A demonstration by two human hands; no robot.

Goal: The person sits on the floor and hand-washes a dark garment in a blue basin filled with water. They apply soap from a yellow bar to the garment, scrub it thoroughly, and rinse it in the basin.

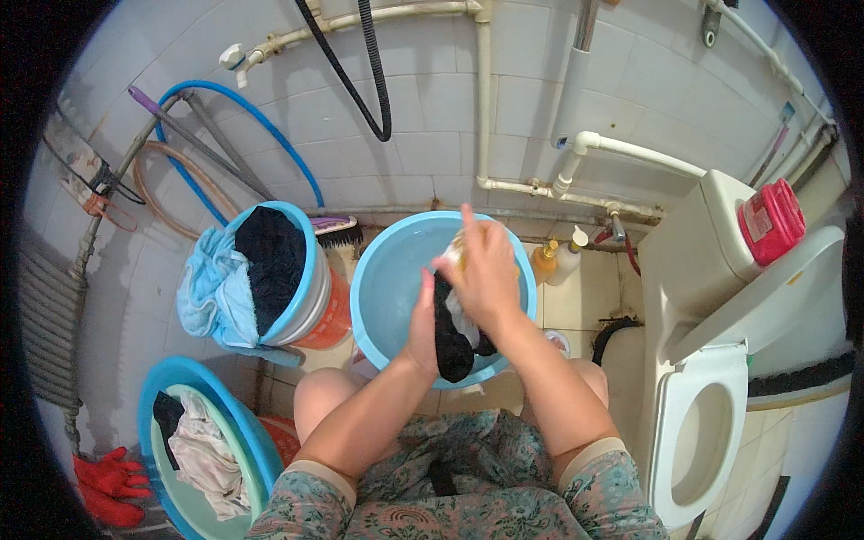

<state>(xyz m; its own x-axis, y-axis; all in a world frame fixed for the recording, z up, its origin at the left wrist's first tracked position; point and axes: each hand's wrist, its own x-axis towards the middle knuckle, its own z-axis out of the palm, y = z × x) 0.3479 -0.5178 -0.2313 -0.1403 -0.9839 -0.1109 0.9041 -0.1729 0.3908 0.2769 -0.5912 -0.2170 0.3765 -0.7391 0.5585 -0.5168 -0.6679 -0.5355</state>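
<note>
Over a light blue basin [364,301] of water, my two hands work close together. My left hand [421,328] is closed around a black and grey sock [454,355], whose dark rounded end hangs toward me at the near rim. My right hand [489,274] lies above the sock, fingers bent around a small white and yellowish piece [456,252] that looks like a bar of soap. Its index finger points away from me. The fingers cover most of that piece, and part of the sock is hidden beneath the right hand.
Left, a bucket [310,261] carries a black cloth [270,256] and a light blue towel [216,288]. Nearer sits a blue tub [153,423] with clothes, beside red gloves [112,486]. Pump bottles [567,256] stand behind the basin; a toilet [670,423] is on the right.
</note>
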